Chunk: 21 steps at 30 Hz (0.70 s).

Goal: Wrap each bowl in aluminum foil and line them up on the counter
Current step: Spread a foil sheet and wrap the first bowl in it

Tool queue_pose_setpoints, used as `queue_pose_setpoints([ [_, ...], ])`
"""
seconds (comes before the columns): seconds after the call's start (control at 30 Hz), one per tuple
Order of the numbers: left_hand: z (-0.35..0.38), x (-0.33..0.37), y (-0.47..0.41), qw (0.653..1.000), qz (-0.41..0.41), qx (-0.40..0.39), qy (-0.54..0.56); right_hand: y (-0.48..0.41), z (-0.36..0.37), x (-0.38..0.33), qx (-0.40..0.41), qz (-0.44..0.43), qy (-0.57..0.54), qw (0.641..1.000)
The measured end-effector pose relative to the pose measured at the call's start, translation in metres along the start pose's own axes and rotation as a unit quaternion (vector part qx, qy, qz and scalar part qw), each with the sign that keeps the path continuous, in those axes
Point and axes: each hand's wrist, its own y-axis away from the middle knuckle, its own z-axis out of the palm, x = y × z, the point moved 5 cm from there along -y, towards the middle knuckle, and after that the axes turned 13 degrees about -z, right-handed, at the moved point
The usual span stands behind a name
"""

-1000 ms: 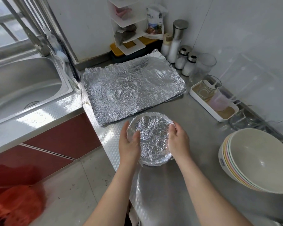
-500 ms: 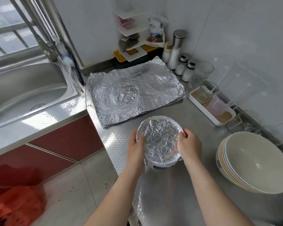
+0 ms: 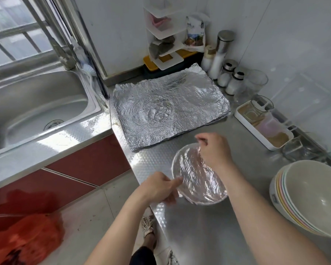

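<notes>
A foil-wrapped bowl [image 3: 197, 176] is tilted above the steel counter [image 3: 199, 226] near its front edge. My left hand [image 3: 159, 187] grips its near left rim with curled fingers. My right hand [image 3: 214, 149] holds the far right rim, fingers curled over the foil edge. Behind the bowl a stack of flat crinkled foil sheets [image 3: 168, 108] lies on the counter. A stack of unwrapped cream bowls [image 3: 311, 197] with coloured rims sits at the right.
A steel sink [image 3: 36, 109] with a tap is on the left. Spice jars [image 3: 227, 77], glass cups and a white tray [image 3: 264, 129] line the right wall. A white corner shelf [image 3: 164, 35] stands at the back. A red bag [image 3: 23, 240] lies on the floor.
The bowl has been turned and tilted between my hands. My left hand slid to the near rim, my right hand to the far rim.
</notes>
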Motion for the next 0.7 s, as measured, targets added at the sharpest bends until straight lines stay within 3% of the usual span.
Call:
queue_pose_setpoints([
  [0.07,-0.014,0.000,0.004,0.998,0.001,0.049,-0.030,0.002,-0.001,-0.012,0.001,-0.026,-0.014,1.000],
  [0.17,-0.039,0.015,-0.001,0.975,0.059,0.213,-0.023,0.021,-0.018,-0.004,0.063,0.011,0.025,0.998],
  [0.37,-0.021,0.038,-0.009,0.972,0.142,0.186,-0.010,0.042,-0.008,0.022,-0.003,0.075,0.038,0.996],
  [0.47,-0.022,0.033,-0.007,0.965,0.148,0.217,-0.005,0.037,-0.009,0.017,-0.002,0.066,0.033,0.997],
  [0.7,-0.034,0.019,-0.016,0.969,0.141,0.199,0.045,0.012,-0.004,-0.002,-0.054,0.003,0.109,0.993],
])
